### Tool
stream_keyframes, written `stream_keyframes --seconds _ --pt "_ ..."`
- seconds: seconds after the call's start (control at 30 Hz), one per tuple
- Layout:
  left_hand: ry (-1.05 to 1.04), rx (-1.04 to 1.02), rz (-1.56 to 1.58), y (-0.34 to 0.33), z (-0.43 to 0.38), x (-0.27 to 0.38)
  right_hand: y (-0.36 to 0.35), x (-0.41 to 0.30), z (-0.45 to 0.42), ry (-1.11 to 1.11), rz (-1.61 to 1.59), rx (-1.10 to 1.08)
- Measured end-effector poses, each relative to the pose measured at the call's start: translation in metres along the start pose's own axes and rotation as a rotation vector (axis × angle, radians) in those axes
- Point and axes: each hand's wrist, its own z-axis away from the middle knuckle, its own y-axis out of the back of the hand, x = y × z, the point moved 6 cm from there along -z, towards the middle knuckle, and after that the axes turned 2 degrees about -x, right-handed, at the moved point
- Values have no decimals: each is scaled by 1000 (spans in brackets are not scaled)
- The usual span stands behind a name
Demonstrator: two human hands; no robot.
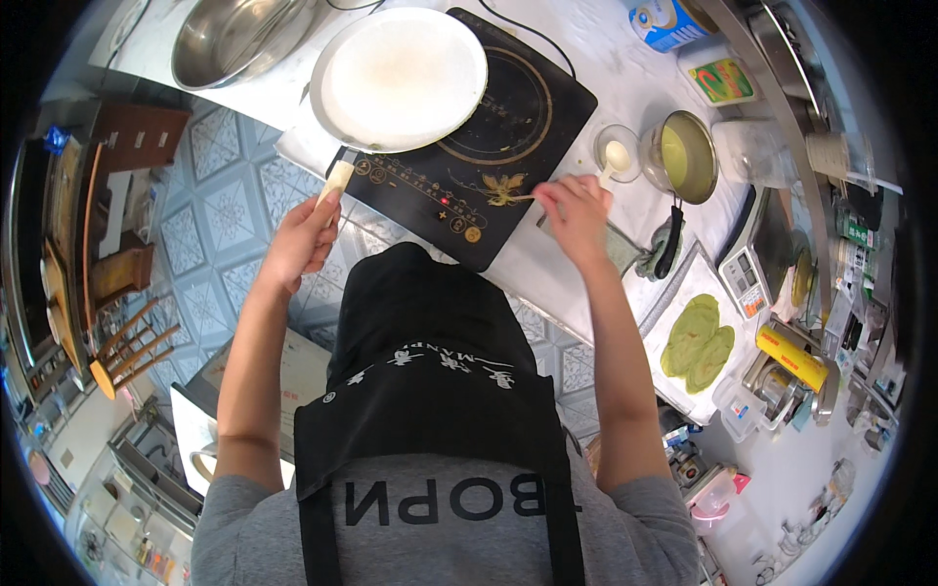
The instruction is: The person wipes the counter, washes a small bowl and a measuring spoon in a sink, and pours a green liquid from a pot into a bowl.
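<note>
My left hand (pixel 306 238) grips the pale handle of a frying pan (pixel 399 80), which is tilted over the left part of a black induction cooker (pixel 506 124). The pan's light surface looks bare. My right hand (pixel 575 212) pinches a thin, light stick-like thing (pixel 522 198) above the cooker's front right edge. Beyond that hand, a cream-coloured spoon (pixel 616 157) rests in a small glass bowl (pixel 605 139). A steel saucepan (pixel 689 157) with green batter stands beside it, its black handle pointing towards me.
Green pancakes (pixel 696 344) lie on a white-lined tray (pixel 656 315) at the right, near a digital kitchen scale (pixel 747 275). A steel bowl (pixel 234 40) with a whisk stands at the back left. A folded greenish cloth (pixel 623 249) lies beside my right forearm.
</note>
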Motion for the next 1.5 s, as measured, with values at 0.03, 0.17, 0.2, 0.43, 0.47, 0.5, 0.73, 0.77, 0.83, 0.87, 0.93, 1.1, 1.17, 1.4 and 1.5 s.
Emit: stream_keyframes --seconds 0.03,0.17,0.2,0.43,0.47,0.5,0.73,0.77,0.83,0.87,0.93,1.1,1.17,1.4,1.5 --pt "-4 0 -2 -1 0 0 7 9 5 -32 12 -4" --pt "-13 -7 -20 -7 0 1 18 24 -8 -166 39 31" --pt "-19 -15 -16 -10 0 3 13 20 -25 -118 19 97" --pt "-13 -39 -24 -18 -3 10 1 25 -44 72 105 -143" --pt "-10 -31 -34 -17 -4 8 3 31 -28 102 67 -189" --pt "-6 -22 -38 -16 -5 5 12 32 -14 85 29 -220" --pt "-15 -87 -63 -51 -31 -7 -22 105 130 -710 -721 16" --pt "-10 -102 -75 -57 -37 -9 -39 112 146 -805 -858 94" --pt "-29 -133 -60 -69 -46 -11 -52 111 155 -908 -999 188" --pt "-30 -116 -82 -72 -50 -13 -55 111 157 -1031 -853 87" --pt "-37 -86 -133 -75 -55 -13 -44 101 154 -1188 -577 -51" --pt "-163 38 -380 -64 -67 -14 -48 101 172 -1287 -661 28" --pt "-155 36 -412 -64 -69 -13 -46 101 180 -1310 -671 37" --pt "-163 13 -382 -66 -71 -15 -22 100 206 -1332 -543 -26" --pt "-132 0 -352 -64 -72 -17 -22 102 222 -1258 -550 15"
